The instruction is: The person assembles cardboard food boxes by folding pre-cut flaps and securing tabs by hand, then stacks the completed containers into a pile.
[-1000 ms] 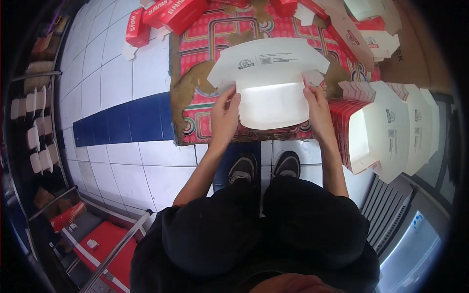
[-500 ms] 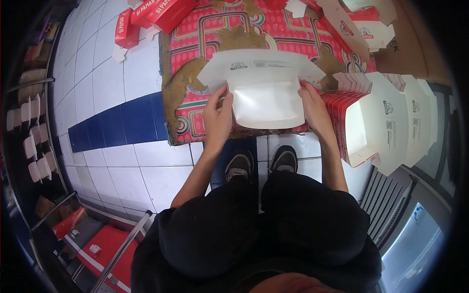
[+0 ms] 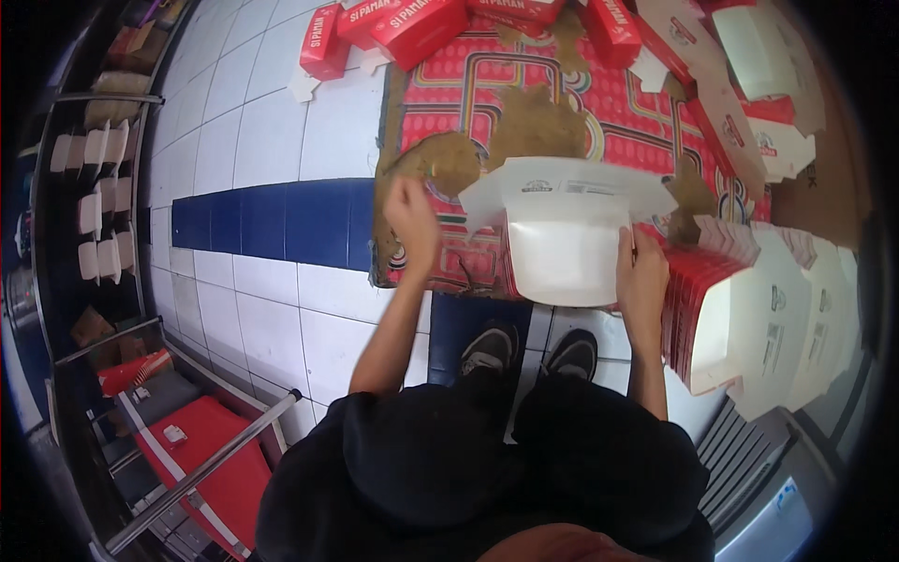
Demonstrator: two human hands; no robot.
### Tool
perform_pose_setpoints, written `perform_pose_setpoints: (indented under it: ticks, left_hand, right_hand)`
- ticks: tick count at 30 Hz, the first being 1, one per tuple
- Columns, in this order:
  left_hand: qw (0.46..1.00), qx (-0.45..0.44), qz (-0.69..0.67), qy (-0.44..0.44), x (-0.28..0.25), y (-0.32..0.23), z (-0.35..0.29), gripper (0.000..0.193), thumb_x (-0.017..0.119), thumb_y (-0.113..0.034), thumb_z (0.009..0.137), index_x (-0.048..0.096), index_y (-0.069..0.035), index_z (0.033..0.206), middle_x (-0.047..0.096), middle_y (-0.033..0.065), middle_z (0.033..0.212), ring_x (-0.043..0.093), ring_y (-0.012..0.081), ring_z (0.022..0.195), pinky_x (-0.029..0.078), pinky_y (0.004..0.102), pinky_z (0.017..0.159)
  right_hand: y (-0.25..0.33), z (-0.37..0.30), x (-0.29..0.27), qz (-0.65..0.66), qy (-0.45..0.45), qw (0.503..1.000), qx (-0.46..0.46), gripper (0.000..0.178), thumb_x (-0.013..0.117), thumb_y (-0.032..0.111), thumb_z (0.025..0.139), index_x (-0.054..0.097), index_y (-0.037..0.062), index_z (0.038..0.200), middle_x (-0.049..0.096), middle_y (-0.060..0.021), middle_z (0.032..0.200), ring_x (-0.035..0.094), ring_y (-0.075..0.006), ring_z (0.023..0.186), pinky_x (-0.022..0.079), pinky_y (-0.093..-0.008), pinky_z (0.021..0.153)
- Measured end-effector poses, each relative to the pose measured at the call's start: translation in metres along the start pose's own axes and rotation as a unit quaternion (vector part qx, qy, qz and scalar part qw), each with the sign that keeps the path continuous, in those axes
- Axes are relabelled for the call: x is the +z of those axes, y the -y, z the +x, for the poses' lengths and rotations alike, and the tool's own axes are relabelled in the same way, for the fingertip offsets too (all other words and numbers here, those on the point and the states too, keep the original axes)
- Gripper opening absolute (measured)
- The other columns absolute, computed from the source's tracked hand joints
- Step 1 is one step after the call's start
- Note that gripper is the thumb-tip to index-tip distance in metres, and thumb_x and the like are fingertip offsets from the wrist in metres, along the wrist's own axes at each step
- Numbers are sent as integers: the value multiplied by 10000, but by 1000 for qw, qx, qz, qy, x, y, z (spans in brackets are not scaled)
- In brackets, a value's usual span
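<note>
An open-topped carton box [image 3: 566, 258], white inside with a wide flared lid flap, sits at the near edge of the table with the patterned red cover [image 3: 449, 70]. My right hand [image 3: 642, 276] grips its right side wall, thumb toward the inside and fingers outside. My left hand [image 3: 412, 225] is raised off the box's left, over the table's left corner, its fingers curled in with nothing visible in them. Right of my right hand stands a nested stack of open red-and-white cartons [image 3: 714, 328], their white flaps fanned to the right.
Several closed red boxes [image 3: 421, 33] lie along the table's far side. More opened cartons [image 3: 726, 126] lie at the far right, by brown cardboard [image 3: 796, 201]. A metal rack [image 3: 140, 225] with folded pale cartons stands left, near a red-topped item [image 3: 211, 454] behind a metal rail.
My left hand has let go of the box's left side and moved away to the left, its fingers curling. My right hand still holds the box. The whole view has shifted.
</note>
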State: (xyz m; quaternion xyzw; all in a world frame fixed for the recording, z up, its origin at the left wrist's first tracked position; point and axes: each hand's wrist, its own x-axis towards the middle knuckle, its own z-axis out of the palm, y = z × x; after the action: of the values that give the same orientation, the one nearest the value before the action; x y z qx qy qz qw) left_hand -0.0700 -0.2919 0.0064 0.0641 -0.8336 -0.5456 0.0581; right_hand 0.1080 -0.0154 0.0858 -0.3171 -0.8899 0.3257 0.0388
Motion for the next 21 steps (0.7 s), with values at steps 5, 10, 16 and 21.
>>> perform_pose_setpoints:
  ticks: [5, 10, 16, 21]
  left_hand:
    - [994, 108, 24, -28, 21, 27, 171, 632, 736, -210, 852, 439, 47, 1347, 588, 195, 1231, 609, 286, 1046, 509, 356, 904]
    - [985, 149, 73, 55, 66, -16, 271, 955, 892, -159, 723, 319, 43, 1459, 543, 217, 1367, 589, 312, 1205, 511, 369, 994]
    - [975, 146, -149, 80, 44, -73, 274, 661, 899, -158, 757, 526, 20, 1273, 665, 143, 1166, 647, 198, 1046, 541, 324, 875]
    - [932, 246, -251, 86, -45, -184, 132, 635, 838, -87, 798, 512, 20, 1332, 637, 129, 1205, 630, 201, 1086, 523, 315, 904]
  right_hand:
    - [9, -3, 2, 3, -49, 998, -25, 390, 637, 235, 971, 641, -69, 1215, 645, -281, 1103, 639, -424, 1010, 490, -491, 884]
    - [10, -8, -17, 22, -51, 998, 27, 373, 659, 185, 959, 628, -14, 1273, 609, -171, 981, 582, -309, 915, 469, -418, 862]
    - [13, -14, -29, 90, -58, 994, 24, 326, 671, 143, 959, 642, 6, 1254, 579, -81, 885, 546, -171, 794, 466, -315, 703]
    - [35, -26, -57, 242, -1, 969, 58, 323, 616, 193, 1022, 611, 12, 1290, 621, -52, 910, 572, -74, 793, 482, -216, 655]
